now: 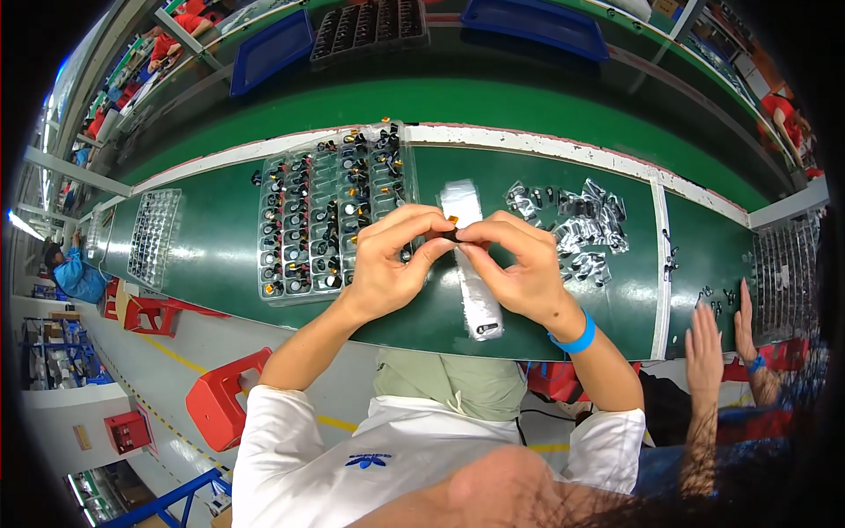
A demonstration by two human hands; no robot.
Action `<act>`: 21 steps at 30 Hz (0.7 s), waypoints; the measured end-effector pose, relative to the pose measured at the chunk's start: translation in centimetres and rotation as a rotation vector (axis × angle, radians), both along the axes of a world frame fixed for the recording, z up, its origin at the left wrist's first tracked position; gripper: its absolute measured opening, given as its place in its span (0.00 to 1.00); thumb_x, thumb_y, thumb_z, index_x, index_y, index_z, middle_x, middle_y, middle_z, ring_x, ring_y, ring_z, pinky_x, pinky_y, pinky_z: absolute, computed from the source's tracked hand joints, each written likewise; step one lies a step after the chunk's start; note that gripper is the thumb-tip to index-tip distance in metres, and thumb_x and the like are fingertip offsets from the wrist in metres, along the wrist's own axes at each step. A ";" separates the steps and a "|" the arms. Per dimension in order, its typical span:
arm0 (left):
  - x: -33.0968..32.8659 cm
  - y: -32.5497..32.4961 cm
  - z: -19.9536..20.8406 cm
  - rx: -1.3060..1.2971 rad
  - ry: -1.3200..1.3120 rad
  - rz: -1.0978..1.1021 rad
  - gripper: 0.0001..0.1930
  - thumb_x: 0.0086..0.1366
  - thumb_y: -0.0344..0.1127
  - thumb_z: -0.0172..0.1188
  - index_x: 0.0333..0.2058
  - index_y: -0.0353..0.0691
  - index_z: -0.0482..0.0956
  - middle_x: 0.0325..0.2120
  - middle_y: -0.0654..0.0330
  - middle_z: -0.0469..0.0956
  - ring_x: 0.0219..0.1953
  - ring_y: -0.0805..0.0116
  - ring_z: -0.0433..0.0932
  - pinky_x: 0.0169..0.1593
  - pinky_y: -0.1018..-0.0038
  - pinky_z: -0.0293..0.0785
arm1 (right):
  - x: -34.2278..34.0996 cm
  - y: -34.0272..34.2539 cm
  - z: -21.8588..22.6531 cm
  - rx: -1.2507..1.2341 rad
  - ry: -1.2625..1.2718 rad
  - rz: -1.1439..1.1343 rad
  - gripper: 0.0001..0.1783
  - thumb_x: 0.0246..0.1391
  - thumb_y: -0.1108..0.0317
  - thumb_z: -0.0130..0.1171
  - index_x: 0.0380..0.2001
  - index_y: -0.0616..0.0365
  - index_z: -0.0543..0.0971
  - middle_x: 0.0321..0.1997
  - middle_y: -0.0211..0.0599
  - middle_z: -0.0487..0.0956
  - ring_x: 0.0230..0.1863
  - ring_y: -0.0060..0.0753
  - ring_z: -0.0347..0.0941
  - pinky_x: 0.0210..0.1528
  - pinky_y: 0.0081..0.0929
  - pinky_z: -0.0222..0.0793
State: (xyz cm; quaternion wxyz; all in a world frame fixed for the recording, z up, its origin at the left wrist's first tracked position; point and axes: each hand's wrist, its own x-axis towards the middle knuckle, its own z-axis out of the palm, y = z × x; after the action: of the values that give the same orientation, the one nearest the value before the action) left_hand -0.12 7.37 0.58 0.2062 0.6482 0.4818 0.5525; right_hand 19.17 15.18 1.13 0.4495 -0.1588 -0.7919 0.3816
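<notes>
A small black part [451, 235] with an orange tab is pinched between the fingertips of both my hands, above the table. My left hand [387, 264] grips it from the left with thumb and index finger. From the other side, my right hand [525, 268], with a blue band at the wrist, closes its thumb and index finger on it. Fingers cover much of the part. Beneath my hands lies a long stack of flat clear plastic bags [480, 295]. A clear compartment tray [411, 167] left of my hands holds many similar black parts. Right of them lie several filled small bags [594, 220].
A white strip [659, 273] crosses the green table [211, 238] at right. Beyond it are another person's hands [704, 348], loose black parts [729, 299] and a clear tray [788, 273]. Another clear tray [155, 238] lies far left. Blue trays [537, 26] sit across the back. A red stool [220, 405] stands below left.
</notes>
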 end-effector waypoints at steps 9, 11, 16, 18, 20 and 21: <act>-3.4 -0.1 2.2 -0.106 0.102 0.065 0.12 0.61 0.23 0.71 0.44 0.31 0.87 0.39 0.54 0.85 0.40 0.69 0.83 0.46 0.74 0.80 | 0.0 0.2 -1.0 -0.075 0.030 0.014 0.18 0.54 0.82 0.69 0.49 0.65 0.81 0.43 0.41 0.87 0.36 0.31 0.83 0.41 0.27 0.79; -7.3 0.4 2.6 -0.061 0.272 0.276 0.11 0.63 0.25 0.71 0.44 0.32 0.87 0.37 0.56 0.85 0.39 0.71 0.83 0.45 0.75 0.79 | 0.5 0.5 -0.5 -0.032 0.012 0.018 0.19 0.54 0.82 0.68 0.50 0.64 0.81 0.44 0.42 0.86 0.36 0.31 0.83 0.41 0.26 0.79; -12.7 -0.3 3.6 -0.275 0.480 0.421 0.10 0.64 0.29 0.70 0.43 0.33 0.87 0.33 0.55 0.84 0.33 0.68 0.82 0.39 0.71 0.77 | 0.7 0.9 0.1 -0.045 0.028 -0.088 0.11 0.60 0.79 0.64 0.46 0.65 0.82 0.37 0.39 0.85 0.32 0.27 0.81 0.36 0.22 0.76; -13.6 -0.2 2.0 -0.285 0.539 0.379 0.10 0.64 0.30 0.70 0.42 0.33 0.87 0.32 0.54 0.84 0.32 0.66 0.82 0.39 0.70 0.76 | 0.9 1.2 0.2 -0.042 0.019 -0.088 0.10 0.60 0.79 0.64 0.45 0.66 0.83 0.37 0.39 0.85 0.32 0.27 0.81 0.36 0.22 0.76; -13.8 -0.2 0.7 -0.282 0.613 0.344 0.09 0.63 0.30 0.69 0.40 0.32 0.87 0.31 0.49 0.83 0.31 0.58 0.82 0.39 0.67 0.77 | 1.3 1.4 0.6 -0.041 0.001 -0.097 0.09 0.60 0.79 0.64 0.44 0.66 0.83 0.36 0.38 0.84 0.32 0.27 0.81 0.35 0.22 0.76; -13.7 -0.1 0.7 -0.279 0.609 0.328 0.09 0.63 0.30 0.69 0.40 0.32 0.87 0.31 0.49 0.83 0.31 0.58 0.82 0.39 0.67 0.77 | 1.6 1.6 1.0 -0.058 -0.002 -0.086 0.08 0.60 0.79 0.64 0.43 0.66 0.84 0.35 0.38 0.84 0.31 0.27 0.81 0.35 0.22 0.75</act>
State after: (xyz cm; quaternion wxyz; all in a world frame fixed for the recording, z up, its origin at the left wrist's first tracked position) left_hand -13.82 7.30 1.31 0.0485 0.6625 0.6893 0.2891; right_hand 20.74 16.80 2.08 0.4598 -0.2060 -0.7736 0.3843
